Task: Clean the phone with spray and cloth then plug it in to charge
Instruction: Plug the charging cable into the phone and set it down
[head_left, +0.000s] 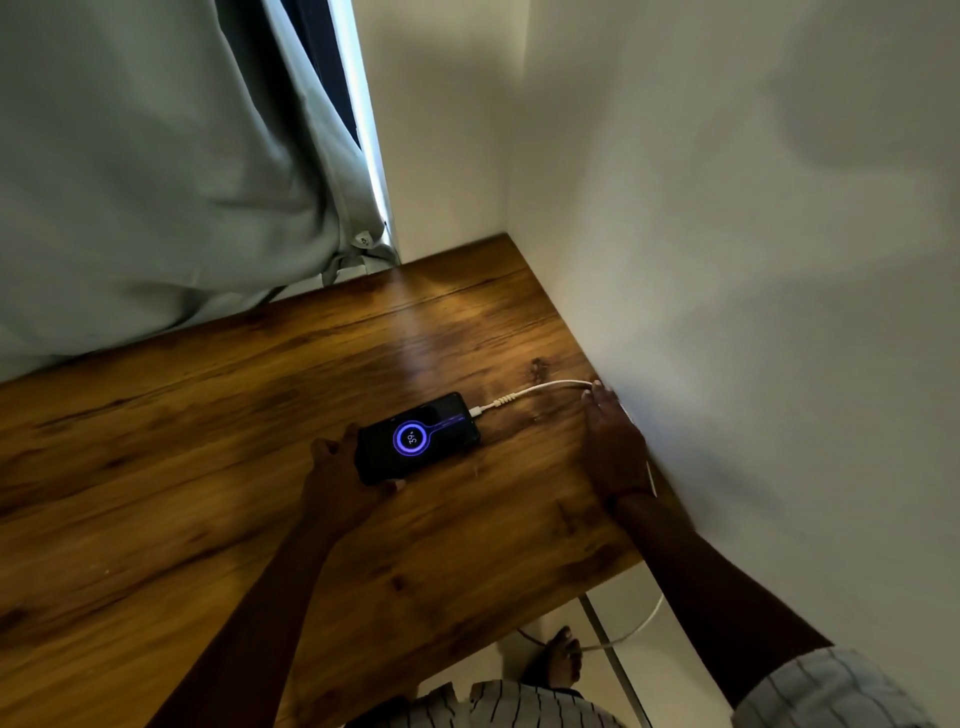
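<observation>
Shirt (524, 706): striped, cut off by the bottom edge; the sleeve at lower right is cut off too.
Foot (558, 657): bare, on the floor below the table's edge, partly hidden by the shirt.
Table (156, 493): dark wood with grain, pushed into the corner; its left part runs out of view.
Left hand (340, 478): holding the near end of the phone, thumb on one side, fingers on the other; the fingertips under the phone are hidden.
Phone (418, 436): black, lying flat on the table near the wall, screen up; a blue-violet ring glows with a number that reads as 39.
Cable (535, 389): white, plugged into the phone's far end, arcing towards the wall; it vanishes behind the right hand and reappears hanging below the table.
Right hand (613, 447): flat along the wall's foot, fingers touching the cable; whether it pinches the cable, I cannot tell.
Wall (753, 260): pale, shadowed.
Curtain (156, 156): grey-green, its hem resting on the table's far edge; a bright slit shows beside it.
</observation>
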